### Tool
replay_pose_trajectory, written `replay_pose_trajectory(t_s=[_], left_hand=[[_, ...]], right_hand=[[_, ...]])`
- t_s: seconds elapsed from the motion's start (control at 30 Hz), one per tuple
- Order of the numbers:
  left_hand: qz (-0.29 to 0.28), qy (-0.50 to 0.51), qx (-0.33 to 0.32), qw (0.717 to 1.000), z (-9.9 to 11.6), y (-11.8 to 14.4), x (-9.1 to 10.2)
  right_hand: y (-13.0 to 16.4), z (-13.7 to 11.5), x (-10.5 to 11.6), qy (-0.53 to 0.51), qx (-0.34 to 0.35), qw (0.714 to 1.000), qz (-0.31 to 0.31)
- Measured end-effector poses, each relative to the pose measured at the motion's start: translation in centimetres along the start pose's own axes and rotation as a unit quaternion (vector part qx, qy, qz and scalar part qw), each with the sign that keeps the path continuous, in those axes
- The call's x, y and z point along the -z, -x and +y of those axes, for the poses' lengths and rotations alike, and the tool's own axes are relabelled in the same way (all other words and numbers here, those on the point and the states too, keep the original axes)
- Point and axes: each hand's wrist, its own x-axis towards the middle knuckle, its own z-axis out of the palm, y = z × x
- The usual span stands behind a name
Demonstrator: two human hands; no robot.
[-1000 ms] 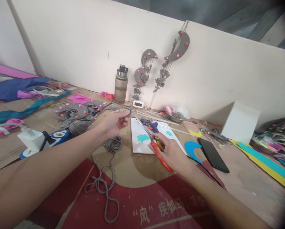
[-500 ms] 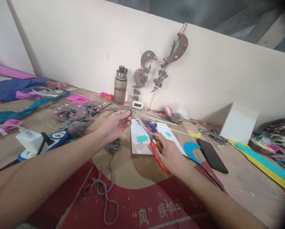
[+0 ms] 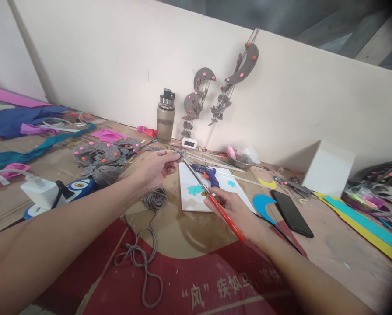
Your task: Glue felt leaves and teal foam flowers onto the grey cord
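Note:
My left hand (image 3: 155, 168) pinches a small grey felt piece (image 3: 179, 153) between thumb and fingers, held just above the table. My right hand (image 3: 237, 211) grips red-handled scissors (image 3: 215, 204), whose blades reach up-left with the tips touching the grey piece. Under the scissors lies a white board (image 3: 191, 202) with turquoise flower cut-outs (image 3: 195, 190) and a blue glue gun (image 3: 209, 173). A coil of grey cord (image 3: 155, 199) lies below my left hand and trails toward me.
A water bottle (image 3: 166, 116) stands by the wall, under hanging grey moon ornaments (image 3: 199, 98). Grey felt pieces with pink dots (image 3: 100, 153) lie at left. A black phone (image 3: 292, 213), a blue crescent (image 3: 261, 204) and a white box (image 3: 329, 168) sit at right.
The scissors have swung up and left until their tips meet the grey piece in my left hand. My right hand has turned so the handles lie flatter. My left hand has stayed nearly still.

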Motion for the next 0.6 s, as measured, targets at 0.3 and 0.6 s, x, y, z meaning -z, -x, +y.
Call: replay_pose_trajectory(t_s=[0.3, 0.6], left_hand=[[0.001, -0.027, 0.008, 1.000, 0.06, -0.05, -0.05], [0.011, -0.027, 0.023, 0.999, 0.30, -0.05, -0.20]], right_hand=[[0.11, -0.34, 0.00, -0.019, -0.016, 1.000, -0.003], [0.07, -0.65, -0.01, -0.038, -0.028, 0.999, -0.005]])
